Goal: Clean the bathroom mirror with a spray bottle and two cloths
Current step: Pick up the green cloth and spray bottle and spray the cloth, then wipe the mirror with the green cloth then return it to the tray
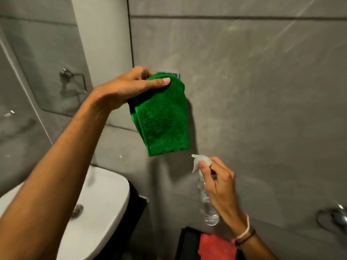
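My left hand (131,87) grips the top of a folded green cloth (165,119), which hangs against the grey wall in front of a small wall hook. My right hand (219,186) holds a clear spray bottle (207,209) by its neck, low and to the right of the cloth, with its white nozzle pointing left. A red cloth (216,246) lies on a dark surface at the bottom edge, under my right wrist. The mirror (22,81) fills the left side and reflects a towel ring.
A white sink (105,199) with a drain sits at the lower left, below the mirror. A chrome fitting (336,218) sticks out of the wall at the lower right. Grey tiled wall (253,81) covers the middle and right.
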### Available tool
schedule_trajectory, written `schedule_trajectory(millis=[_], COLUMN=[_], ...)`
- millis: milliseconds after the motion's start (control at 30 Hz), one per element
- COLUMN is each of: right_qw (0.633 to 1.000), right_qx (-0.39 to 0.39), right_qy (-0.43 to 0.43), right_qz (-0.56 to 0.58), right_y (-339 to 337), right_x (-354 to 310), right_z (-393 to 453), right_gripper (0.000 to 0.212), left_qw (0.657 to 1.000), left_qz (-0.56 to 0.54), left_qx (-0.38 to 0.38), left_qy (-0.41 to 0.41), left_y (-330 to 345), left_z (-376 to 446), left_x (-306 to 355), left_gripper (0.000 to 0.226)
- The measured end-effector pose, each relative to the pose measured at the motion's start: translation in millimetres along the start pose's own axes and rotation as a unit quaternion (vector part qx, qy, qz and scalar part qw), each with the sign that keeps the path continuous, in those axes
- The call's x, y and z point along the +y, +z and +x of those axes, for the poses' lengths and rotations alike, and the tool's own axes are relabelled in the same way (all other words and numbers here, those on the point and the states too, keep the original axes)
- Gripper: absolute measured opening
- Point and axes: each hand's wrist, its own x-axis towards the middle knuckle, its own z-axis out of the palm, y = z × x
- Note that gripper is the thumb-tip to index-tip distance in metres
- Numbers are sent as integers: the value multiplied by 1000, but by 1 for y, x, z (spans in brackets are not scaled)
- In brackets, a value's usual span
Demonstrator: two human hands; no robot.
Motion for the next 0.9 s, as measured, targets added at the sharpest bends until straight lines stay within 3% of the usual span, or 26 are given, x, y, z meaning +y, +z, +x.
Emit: schedule_trajectory(millis=[167, 367, 467, 733, 900], right_qw=[971, 923, 921, 936, 909], right_qx=[-95, -125, -117, -177, -256], right_qy=[221, 364, 372, 268, 290], right_qz=[20, 9, -25, -141, -158], right_y=[7, 28, 36, 47, 56], right_x=[64, 117, 138, 180, 185], right_z=[-81, -139, -150, -162, -158], right_gripper=[21, 11, 5, 17, 15], left_qw=[999, 990, 984, 978, 976], left_qz=[-17, -75, -80, -65, -69], left_qx=[-20, -34, -19, -25, -32], left_qy=[-25, -114, -157, -197, -206], left_y=[52, 102, 115, 124, 120], left_z=[-38, -87, -102, -117, -109], left_x=[-49, -121, -147, -180, -178], left_gripper=[29, 27, 32, 35, 34])
